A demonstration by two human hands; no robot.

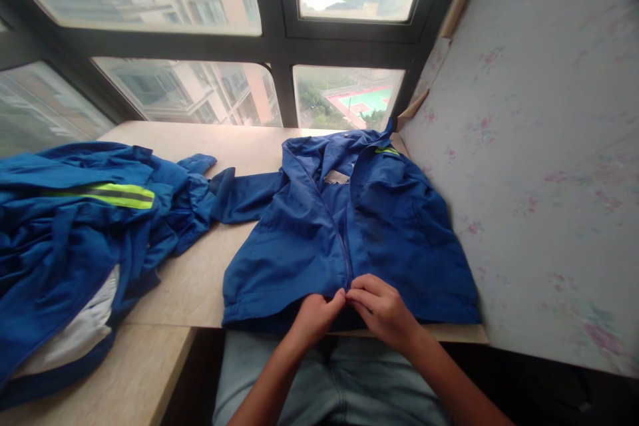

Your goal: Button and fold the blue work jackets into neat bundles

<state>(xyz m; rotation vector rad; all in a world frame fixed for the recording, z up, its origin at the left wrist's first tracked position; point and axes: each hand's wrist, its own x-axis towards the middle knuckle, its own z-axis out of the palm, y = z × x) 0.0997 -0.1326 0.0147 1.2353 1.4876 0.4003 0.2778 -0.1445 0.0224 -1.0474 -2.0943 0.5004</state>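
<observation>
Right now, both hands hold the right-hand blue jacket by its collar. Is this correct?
The place is wrong: the head view shows the left hand and right hand holding the right-hand blue jacket by its bottom hem.

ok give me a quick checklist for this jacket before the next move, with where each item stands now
1. Both hands at the hem: ok, left hand and right hand meet at the bottom of the jacket opening.
2. Bottom corners joined: cannot tell, the fingers cover that spot.
3. Front edges together higher up: not ok, they spread apart toward the collar.
4. Jacket laid out on the table: ok, collar end farthest away.
5. Sleeve free of the second jacket: cannot tell, its cuff lies right beside it.
</observation>
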